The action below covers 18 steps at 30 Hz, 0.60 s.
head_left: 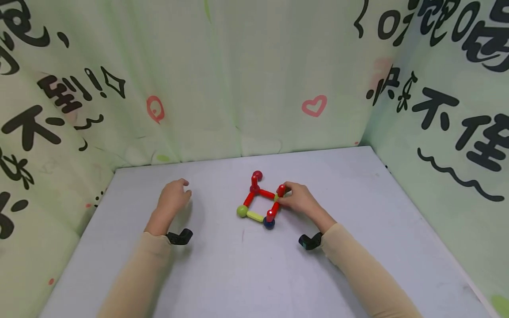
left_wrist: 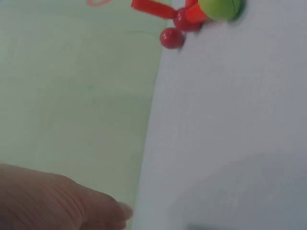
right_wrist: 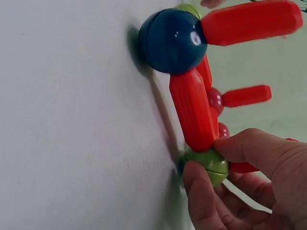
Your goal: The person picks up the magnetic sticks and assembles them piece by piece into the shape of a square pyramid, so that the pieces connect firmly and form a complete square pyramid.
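A four-sided frame of rods and balls lies on the table. Its corners are a red ball (head_left: pixel 252 190), a green ball (head_left: pixel 242 211), a dark blue ball (right_wrist: pixel 173 42) and a second green ball (right_wrist: pixel 216 176). Red rods (right_wrist: pixel 193 108) form three sides; a yellow-green rod (head_left: pixel 255 216) makes the front one. From the blue ball, the red ball and the second green ball, further red rods stand up. My right hand (head_left: pixel 299 198) pinches that second green ball between thumb and fingers. Left of the frame, my left hand (head_left: pixel 172 201) holds nothing, its fingers loosely bent.
Just behind the frame is another red ball (left_wrist: pixel 171 38); whether it touches the frame I cannot tell. The white table (head_left: pixel 222 274) meets a pale green printed curtain (head_left: pixel 238 88) at the back and both sides. Each wrist wears a small black camera (head_left: pixel 180 237).
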Each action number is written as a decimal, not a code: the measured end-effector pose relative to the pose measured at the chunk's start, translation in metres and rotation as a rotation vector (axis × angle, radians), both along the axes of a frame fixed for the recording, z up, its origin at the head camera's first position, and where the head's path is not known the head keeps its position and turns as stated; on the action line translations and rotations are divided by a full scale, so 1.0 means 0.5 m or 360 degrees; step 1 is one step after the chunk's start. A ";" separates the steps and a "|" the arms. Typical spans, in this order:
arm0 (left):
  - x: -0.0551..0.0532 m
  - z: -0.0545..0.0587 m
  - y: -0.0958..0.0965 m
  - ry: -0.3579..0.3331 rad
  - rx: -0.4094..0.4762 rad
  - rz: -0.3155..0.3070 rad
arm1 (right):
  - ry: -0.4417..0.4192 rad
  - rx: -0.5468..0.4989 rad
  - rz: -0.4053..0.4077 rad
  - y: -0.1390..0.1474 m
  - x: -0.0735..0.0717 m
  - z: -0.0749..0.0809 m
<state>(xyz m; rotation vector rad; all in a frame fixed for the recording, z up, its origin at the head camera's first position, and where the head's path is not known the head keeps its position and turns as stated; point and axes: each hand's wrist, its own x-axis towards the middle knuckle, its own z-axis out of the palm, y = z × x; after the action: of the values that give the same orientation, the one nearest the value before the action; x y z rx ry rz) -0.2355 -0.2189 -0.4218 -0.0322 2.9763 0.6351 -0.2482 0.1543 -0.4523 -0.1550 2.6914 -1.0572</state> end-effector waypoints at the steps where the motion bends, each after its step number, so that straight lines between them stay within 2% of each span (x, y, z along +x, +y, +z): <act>1: 0.003 0.006 -0.012 -0.0029 -0.0059 0.0016 | -0.0002 0.0009 0.0001 0.004 0.003 0.003; 5: 0.014 0.016 -0.047 -0.0186 -0.0178 0.0095 | -0.0021 0.0056 0.0005 0.014 0.018 0.010; 9: 0.020 0.006 -0.064 -0.0254 -0.0182 0.0101 | -0.0037 0.0104 0.0006 0.019 0.035 0.013; 14: 0.026 -0.011 -0.062 -0.0192 -0.0166 0.0043 | -0.0043 0.0140 0.0018 0.011 0.058 0.014; 18: 0.029 -0.020 -0.047 -0.0122 -0.0157 0.0004 | -0.0043 0.0167 0.0035 -0.004 0.076 0.015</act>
<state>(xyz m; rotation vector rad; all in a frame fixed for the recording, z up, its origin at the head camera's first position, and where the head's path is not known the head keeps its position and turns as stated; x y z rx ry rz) -0.2212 -0.2423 -0.4317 -0.0664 2.9314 0.4755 -0.2104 0.1524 -0.4446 -0.1500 2.7070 -0.9032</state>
